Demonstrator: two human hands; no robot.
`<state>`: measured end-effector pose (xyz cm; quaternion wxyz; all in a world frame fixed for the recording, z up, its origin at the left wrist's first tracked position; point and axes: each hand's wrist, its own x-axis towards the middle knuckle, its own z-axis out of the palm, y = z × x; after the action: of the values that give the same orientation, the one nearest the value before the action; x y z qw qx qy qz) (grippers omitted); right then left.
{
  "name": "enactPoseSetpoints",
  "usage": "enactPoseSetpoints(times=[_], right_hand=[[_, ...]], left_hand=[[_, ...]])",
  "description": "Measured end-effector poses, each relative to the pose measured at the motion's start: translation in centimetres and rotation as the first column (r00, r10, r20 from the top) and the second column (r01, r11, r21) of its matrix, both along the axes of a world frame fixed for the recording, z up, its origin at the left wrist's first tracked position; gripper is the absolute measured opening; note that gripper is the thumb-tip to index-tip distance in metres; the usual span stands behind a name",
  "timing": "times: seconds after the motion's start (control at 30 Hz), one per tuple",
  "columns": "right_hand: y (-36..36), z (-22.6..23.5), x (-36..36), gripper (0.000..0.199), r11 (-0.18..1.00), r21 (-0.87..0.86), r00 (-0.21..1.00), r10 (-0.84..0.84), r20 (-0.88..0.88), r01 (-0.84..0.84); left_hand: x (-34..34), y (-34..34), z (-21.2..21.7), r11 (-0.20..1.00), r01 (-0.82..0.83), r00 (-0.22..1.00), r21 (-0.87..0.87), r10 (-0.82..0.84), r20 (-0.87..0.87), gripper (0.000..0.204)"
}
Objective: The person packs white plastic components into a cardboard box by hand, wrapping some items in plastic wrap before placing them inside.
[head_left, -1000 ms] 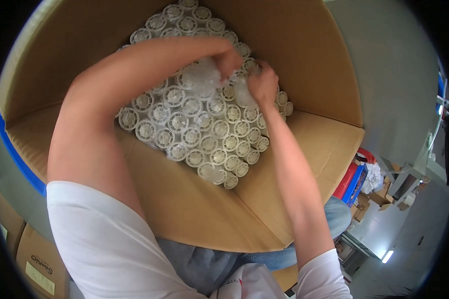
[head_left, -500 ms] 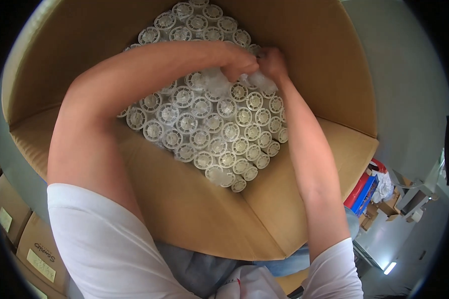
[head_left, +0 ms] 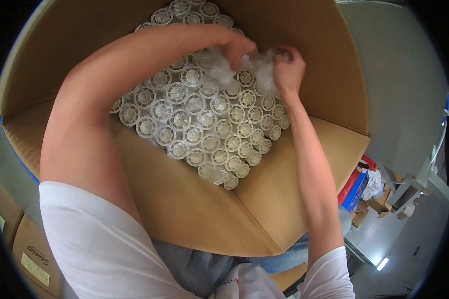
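Note:
Rows of round, clear plastic spools (head_left: 195, 103) with spoked ends stand packed together at the bottom of a large cardboard box (head_left: 194, 204). Thin clear plastic film (head_left: 217, 70) lies crumpled over part of them. My left hand (head_left: 240, 49) reaches across from the left and is closed on a bunch of this film. Close to the box's right wall, my right hand (head_left: 290, 70) pinches another bunch, which hangs between the two hands. A gap between the bunches shows a bare spool end. My left forearm hides some of the upper-left spools.
High cardboard walls surround the spools on the far side and the right. Outside at the lower left stand closed cartons (head_left: 37, 249) with pale labels. A blue crate (head_left: 355, 192), a red item and small open boxes (head_left: 381, 202) are on the right.
My hands have moved apart, the right one toward the right wall. The film between them has opened up, uncovering a spool end. The whole view has shifted slightly.

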<state>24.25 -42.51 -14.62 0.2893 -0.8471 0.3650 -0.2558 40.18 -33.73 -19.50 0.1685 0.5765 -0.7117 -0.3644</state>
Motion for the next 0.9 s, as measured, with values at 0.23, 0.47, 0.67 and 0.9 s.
enactPoseSetpoints(times=[0.23,0.47,0.67,0.9], right_hand=[[1.5,-5.4,0.4,0.029,0.948,0.197,0.808,0.316,-0.498,-0.249],[1.7,-5.0,1.0,0.030,0.920,0.274,0.758,0.387,-0.525,-0.280],[-0.5,-2.6,-2.0,0.022,0.772,0.628,0.963,0.231,-0.139,-0.095],[0.9,0.7,-5.1,0.025,0.704,0.710,0.979,0.167,-0.116,-0.036]], left_hand=[[-2.1,-0.3,0.7,0.943,0.206,0.957,0.260,-0.250,0.147,0.064],[-2.5,0.7,1.3,0.946,0.174,0.930,0.274,-0.250,0.271,0.057],[-3.0,1.8,1.9,0.958,0.276,0.834,0.080,-0.280,0.476,0.031],[-2.3,3.4,-1.5,0.920,0.381,0.784,-0.094,-0.267,0.561,0.022]])
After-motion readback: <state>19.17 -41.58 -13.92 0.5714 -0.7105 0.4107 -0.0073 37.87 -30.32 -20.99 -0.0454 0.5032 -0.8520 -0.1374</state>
